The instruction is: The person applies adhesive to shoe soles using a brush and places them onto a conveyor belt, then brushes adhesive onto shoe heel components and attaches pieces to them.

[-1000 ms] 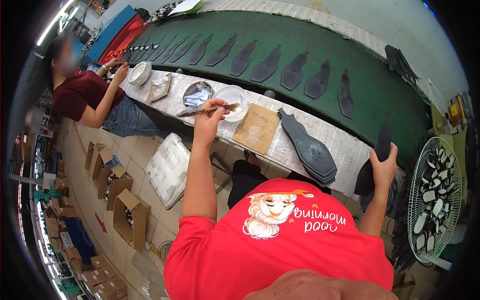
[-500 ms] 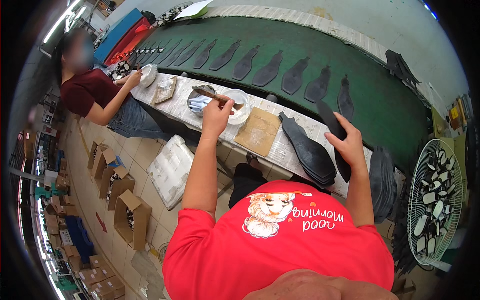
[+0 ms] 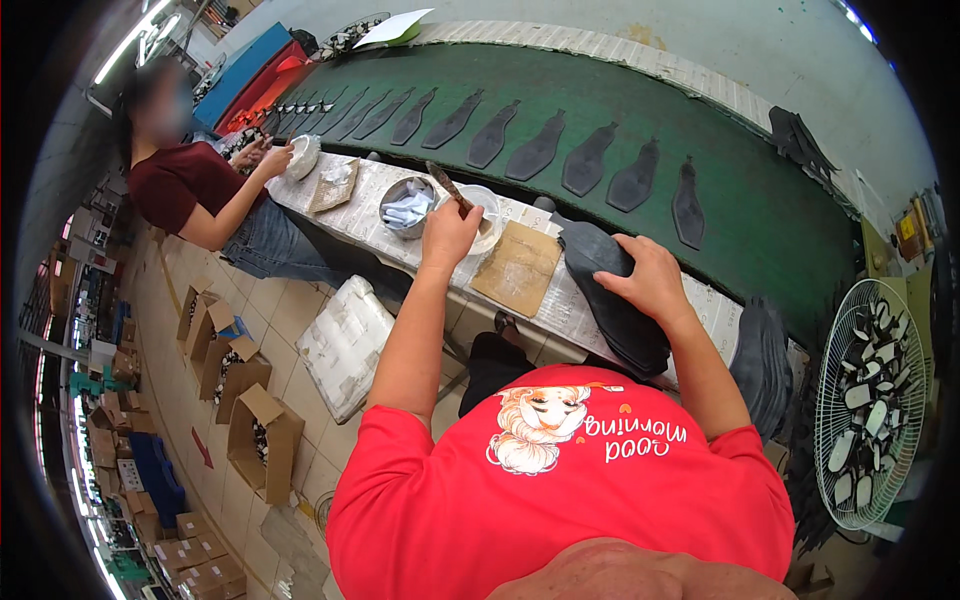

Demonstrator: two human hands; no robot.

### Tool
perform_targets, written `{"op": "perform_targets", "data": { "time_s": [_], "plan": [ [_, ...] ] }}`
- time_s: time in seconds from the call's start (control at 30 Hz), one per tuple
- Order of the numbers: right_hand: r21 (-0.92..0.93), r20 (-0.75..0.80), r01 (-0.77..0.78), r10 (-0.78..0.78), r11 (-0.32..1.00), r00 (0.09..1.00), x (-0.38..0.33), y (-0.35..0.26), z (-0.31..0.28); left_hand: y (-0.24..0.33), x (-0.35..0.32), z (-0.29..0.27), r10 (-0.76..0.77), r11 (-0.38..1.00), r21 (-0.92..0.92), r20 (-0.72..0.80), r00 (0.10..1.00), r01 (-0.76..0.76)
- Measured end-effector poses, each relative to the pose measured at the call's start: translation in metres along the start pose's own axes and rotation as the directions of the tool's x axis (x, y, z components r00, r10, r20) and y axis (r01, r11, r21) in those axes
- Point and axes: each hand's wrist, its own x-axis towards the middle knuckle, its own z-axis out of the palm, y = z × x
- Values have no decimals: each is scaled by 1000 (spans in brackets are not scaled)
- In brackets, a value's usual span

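Observation:
My left hand (image 3: 450, 236) is closed around the handle of a glue brush (image 3: 447, 187), low over a white bowl (image 3: 487, 222) holding whitish stuff; the bristles are mostly hidden. My right hand (image 3: 650, 282) grips a flat, black sole-shaped piece (image 3: 590, 248) lying along the top of a stack (image 3: 635, 345) of such pieces on the bench. Its thumb rests on the upper face and the fingers reach the far edge. Between the bowl and the stack lies a stained brown cardboard sheet (image 3: 518, 266).
More black pieces lie in a row on the green belt (image 3: 400, 160). A metal bowl with cloth (image 3: 408, 207) stands left of the brush. A second black stack (image 3: 765, 365) and a wire basket (image 3: 872, 410) stand at right. A co-worker (image 3: 195, 175) sits at left, holding a white bowl.
My right hand has moved left, bringing the upright black piece down onto the stack. My left hand, with the brush, has shifted slightly right and nearer.

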Motion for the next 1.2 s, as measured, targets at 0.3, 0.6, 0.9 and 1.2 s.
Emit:
{"op": "perform_targets", "data": {
  "time_s": [0.3,0.6,0.9,1.2],
  "plan": [
    [-148,65,42,-33,988,997,19,-6,20,0,-10,-11,-17,820,-564,150,989,99],
    [-140,155,119,-97,983,983,26,-16,40,45,-77,26,553,678,-545,-63,831,-493],
    [-168,99,119,-103,979,990,21,-14,34,44,-82,16,665,672,-504,89,741,-543],
    [-179,127,150,-129,972,984,16,-21,31,45,-86,27,637,699,-471,70,768,-537]
  ]
}}
